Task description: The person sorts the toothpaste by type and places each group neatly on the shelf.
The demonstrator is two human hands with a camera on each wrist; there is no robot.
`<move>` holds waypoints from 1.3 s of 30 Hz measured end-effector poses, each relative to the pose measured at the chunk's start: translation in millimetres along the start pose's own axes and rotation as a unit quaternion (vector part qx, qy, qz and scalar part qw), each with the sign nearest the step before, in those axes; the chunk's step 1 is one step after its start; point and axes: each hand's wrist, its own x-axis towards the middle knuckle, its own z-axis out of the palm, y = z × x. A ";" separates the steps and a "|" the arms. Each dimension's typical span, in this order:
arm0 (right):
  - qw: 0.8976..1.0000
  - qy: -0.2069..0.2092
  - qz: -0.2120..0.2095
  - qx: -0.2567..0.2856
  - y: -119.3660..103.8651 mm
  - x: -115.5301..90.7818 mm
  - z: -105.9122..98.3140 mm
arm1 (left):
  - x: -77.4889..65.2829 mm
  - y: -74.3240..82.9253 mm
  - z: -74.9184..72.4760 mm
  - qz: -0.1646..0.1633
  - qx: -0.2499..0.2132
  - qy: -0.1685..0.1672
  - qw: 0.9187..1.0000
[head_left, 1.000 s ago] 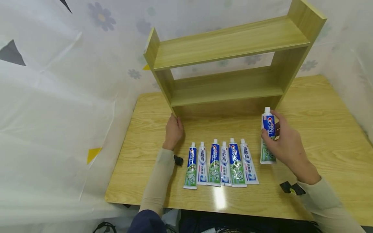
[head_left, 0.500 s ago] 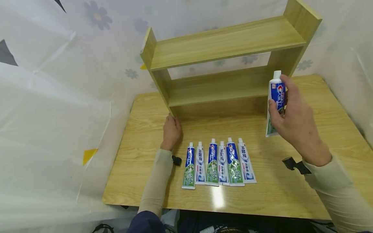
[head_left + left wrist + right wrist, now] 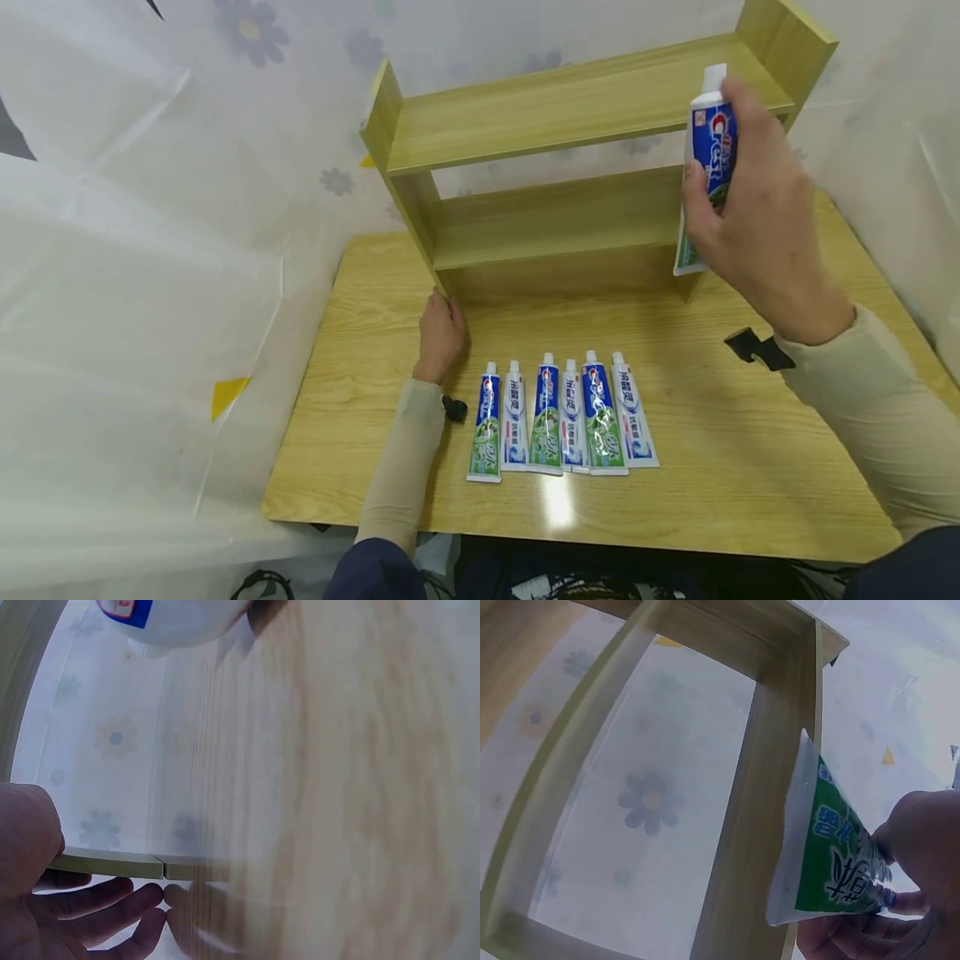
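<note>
My right hand [image 3: 772,217] holds a Crest toothpaste tube [image 3: 712,154] upright, cap up, thumb on one side and fingers on the other. It is raised in front of the right end of the wooden shelf [image 3: 577,104]. The tube's flat green end [image 3: 840,862] shows beside the shelf boards in the right wrist view. My left hand [image 3: 441,337] grips the bottom of the shelf's left side panel; in the left wrist view the thumb and fingers [image 3: 112,907] lie on either side of its edge. Several toothpaste tubes [image 3: 545,425], blue-green and white, lie in a row on the table, caps away from me.
The two-tier shelf stands at the back of the wooden table [image 3: 750,500]. Behind it hangs a flower-patterned sheet [image 3: 300,92], and white sheeting [image 3: 135,292] closes off the left. Dark cables [image 3: 266,579] lie below the front edge.
My right hand has lifted the toothpaste tube from low over the table, right of the row, up to the height of the top shelf board. The left hand stays on the shelf panel.
</note>
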 end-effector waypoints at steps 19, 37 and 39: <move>0.998 -0.049 0.013 -0.027 9.9 84.6 2.5 | -7.8 17.5 -7.2 -0.009 -0.007 -0.005 1.000; 0.977 -0.187 0.087 -0.058 16.9 142.6 11.3 | 9.6 -34.1 31.0 -0.006 0.047 -0.010 0.999; 0.972 -0.203 0.108 -0.053 18.2 145.1 13.8 | 9.4 -33.3 30.5 -0.011 0.046 -0.011 0.999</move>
